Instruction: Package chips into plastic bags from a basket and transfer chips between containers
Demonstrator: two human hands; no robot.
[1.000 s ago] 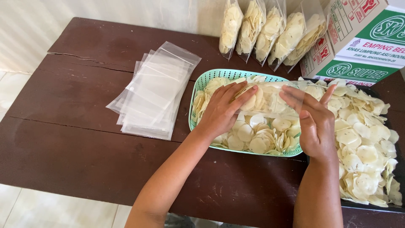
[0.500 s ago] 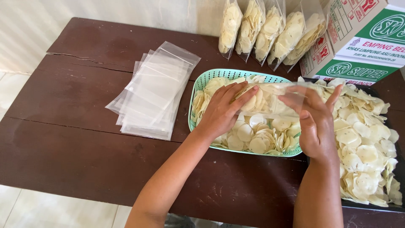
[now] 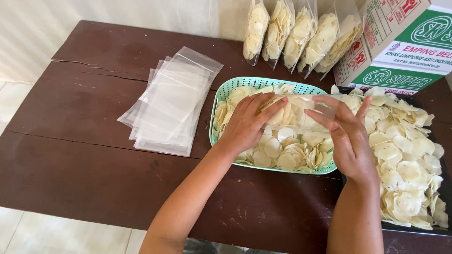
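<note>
— What did the setting look like?

— A dark brown wooden table (image 3: 84, 155), scuffed and cracked along its planks, stood on pale floor tiles against a light wall. A fanned pile of empty clear bags (image 3: 172, 101) lay flat on its left part.

— And the hands?

— Both were over a mint-green perforated basket (image 3: 227, 88) heaped with thin, pale, round chips (image 3: 287, 153). Between them they held a clear plastic bag (image 3: 301, 113) partly filled with chips. Its long axis ran left to right, roughly level, just above the basket's contents. The left hand (image 3: 247, 122) lay with its fingers closed over the bag's left end; the right hand (image 3: 346, 136) gripped the right end, fingers spread and curled around the film.

— Which end was the mouth?

— I couldn't tell; the film was transparent and the fingers covered both ends.

— What else was there?

— A dark tray (image 3: 440, 197) on the right, piled with more loose chips and cut off by the frame edge. Behind the basket, five filled bags (image 3: 301, 35) stood leaning in a row, their tops cut off by the frame. A green, white and red cardboard box (image 3: 405, 42) sat at the upper right, only partly in view.
</note>
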